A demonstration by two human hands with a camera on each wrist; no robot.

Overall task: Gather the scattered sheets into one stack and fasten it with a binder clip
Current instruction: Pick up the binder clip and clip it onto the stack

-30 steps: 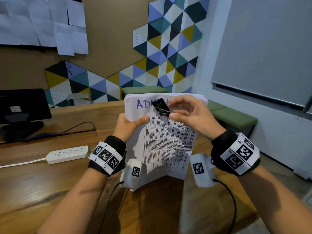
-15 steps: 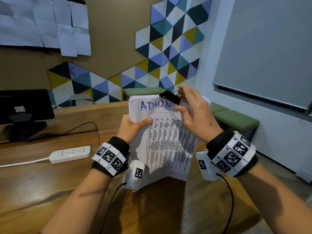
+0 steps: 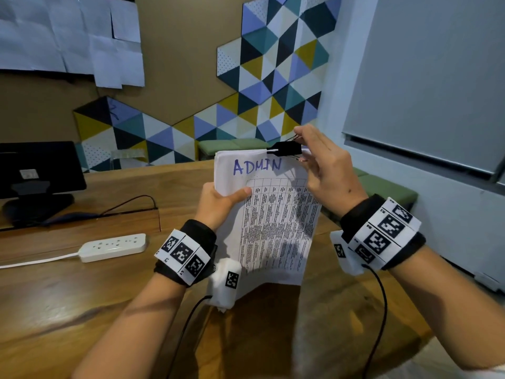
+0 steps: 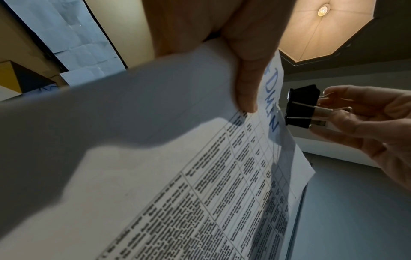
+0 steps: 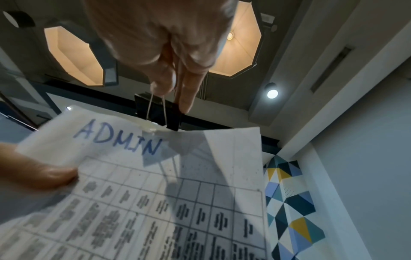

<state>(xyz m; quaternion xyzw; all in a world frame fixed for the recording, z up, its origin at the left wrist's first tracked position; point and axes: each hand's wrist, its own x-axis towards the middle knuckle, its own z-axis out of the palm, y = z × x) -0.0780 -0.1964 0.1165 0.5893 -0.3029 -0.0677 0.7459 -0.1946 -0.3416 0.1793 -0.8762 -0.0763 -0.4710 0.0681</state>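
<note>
A stack of white sheets (image 3: 273, 228), headed "ADMIN" above a printed table, stands upright over the wooden table (image 3: 82, 310). My left hand (image 3: 226, 195) grips its left edge, thumb across the front. My right hand (image 3: 304, 147) pinches the wire handles of a black binder clip (image 3: 285, 148), whose mouth is spread at the stack's top edge, right of the heading. In the left wrist view the clip (image 4: 302, 107) sits against the edge of the stack (image 4: 177, 158). In the right wrist view the clip (image 5: 157, 112) meets the top of the stack (image 5: 155, 193). How far it straddles the sheets is unclear.
A white power strip (image 3: 112, 247) with its cord lies on the table to the left. A dark monitor (image 3: 38, 170) stands at the far left with a black cable beside it. Green benches (image 3: 388, 187) line the wall on the right.
My right hand has carried the clip up from the front of the top sheet to the stack's top edge. The left hand has kept its grip as the stack rose slightly.
</note>
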